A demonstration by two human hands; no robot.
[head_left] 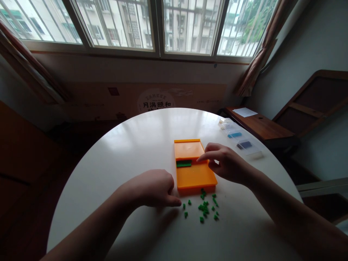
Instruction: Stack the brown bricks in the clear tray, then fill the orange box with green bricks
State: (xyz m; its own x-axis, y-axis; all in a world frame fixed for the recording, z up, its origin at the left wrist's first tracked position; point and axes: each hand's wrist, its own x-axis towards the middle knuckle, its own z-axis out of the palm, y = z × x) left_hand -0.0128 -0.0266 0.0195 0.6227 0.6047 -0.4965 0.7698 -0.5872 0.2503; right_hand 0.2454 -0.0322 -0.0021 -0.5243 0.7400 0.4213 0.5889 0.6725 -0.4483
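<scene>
An orange plastic box [197, 175] lies on the white round table, its raised back section [189, 149] forming a flat panel. Inside it, along the left of the middle ridge, sits a row of green bricks [184, 164]. My right hand [224, 161] is over the box's right side. Its index finger stretches toward the right end of that row, with the thumb apart from it and nothing visible between them. Left of the box, my left hand [154, 186] is closed with fingers curled under; its thumb tip is beside loose small green pieces [203, 208]. What it holds, if anything, is hidden.
A clear compartment case [240, 139] with blue and dark pieces lies at the table's right edge. Beyond the table stand a wooden bench [263, 125] bearing a white paper [244, 112] and a framed brown panel [312, 101]. Barred windows line the back.
</scene>
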